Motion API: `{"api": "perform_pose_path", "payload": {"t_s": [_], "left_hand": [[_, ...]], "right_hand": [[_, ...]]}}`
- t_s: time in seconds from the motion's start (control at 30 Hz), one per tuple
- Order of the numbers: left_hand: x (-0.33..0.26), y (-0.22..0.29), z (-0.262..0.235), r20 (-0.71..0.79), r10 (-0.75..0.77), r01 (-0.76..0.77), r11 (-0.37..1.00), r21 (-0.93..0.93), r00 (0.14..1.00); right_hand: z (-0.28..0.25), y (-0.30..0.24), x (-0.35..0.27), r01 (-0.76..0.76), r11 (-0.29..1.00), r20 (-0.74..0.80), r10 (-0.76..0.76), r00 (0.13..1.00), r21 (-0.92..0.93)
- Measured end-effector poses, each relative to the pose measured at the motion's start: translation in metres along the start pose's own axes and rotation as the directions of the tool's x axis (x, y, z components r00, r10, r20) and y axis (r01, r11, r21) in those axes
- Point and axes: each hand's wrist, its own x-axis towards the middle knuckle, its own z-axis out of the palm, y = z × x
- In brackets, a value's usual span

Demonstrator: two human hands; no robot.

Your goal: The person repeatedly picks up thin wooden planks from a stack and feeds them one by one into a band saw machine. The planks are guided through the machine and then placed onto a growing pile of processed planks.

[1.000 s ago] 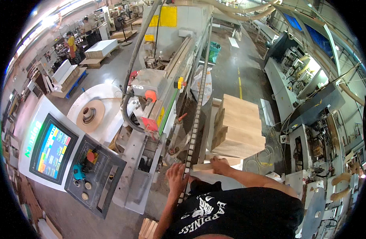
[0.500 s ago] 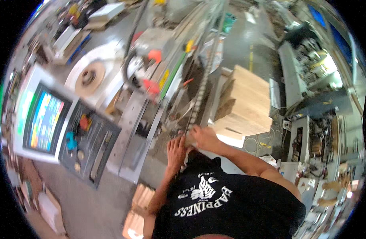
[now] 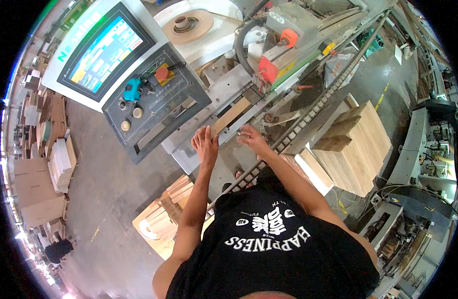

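Observation:
My left hand is closed on the near end of a narrow wooden strip. This strip lies lengthwise in a channel of the machine's metal bed, its far end toward the red guard. Just right of the strip, my right hand hangs over the bed's edge with its fingers apart and slightly bent, holding nothing. The roller rail runs diagonally beside my right forearm.
A control panel with a lit screen stands at the left, a teal object on its console. Stacked wooden blocks sit right of the rail. More wood pieces lie by my left arm. A round disc is at the back.
The view has swung and sharpened. My hands were close together by the rail; now they are apart at the machine bed, the left one on the wooden strip.

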Motion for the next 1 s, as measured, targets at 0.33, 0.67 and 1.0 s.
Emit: {"api": "perform_pose_path", "payload": {"t_s": [0.33,0.67,1.0], "left_hand": [[0.043,-0.017,-0.007,-0.006,-0.092,0.092,0.996,0.014,0.996],[0.045,-0.024,-0.007,0.202,-0.116,0.098,0.990,0.097,0.972],[0.096,0.038,0.028,0.318,0.030,-0.029,1.000,-0.008,0.947]], "right_hand": [[0.034,0.019,0.121,0.348,0.931,0.100,-0.359,0.928,0.112],[0.043,0.014,0.114,0.259,0.865,-0.025,-0.275,0.961,0.429],[-0.007,-0.028,0.142,0.334,0.832,-0.203,-0.270,0.941,0.442]]}}
